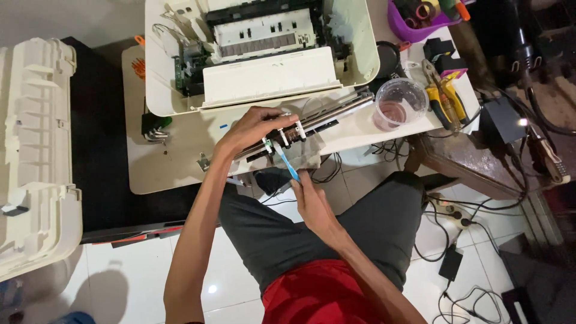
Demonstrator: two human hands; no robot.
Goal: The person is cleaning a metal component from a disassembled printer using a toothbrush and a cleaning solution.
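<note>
The left hand (255,127) is closed over the near end of a long black roller bar (312,120), pressing it down on a grey cloth (312,157) at the tabletop (174,162) edge. The right hand (312,201), just below it, pinches a blue toothbrush (287,161) whose head touches the bar beside the left fingers. The bar runs up and to the right from the left hand. Just above both hands sits an opened white printer (270,54). To the right of the hands stands a clear plastic cup (401,102), and beyond it lie yellow-handled pliers (447,99). Far left of the left hand rests a white cover (36,156).
</note>
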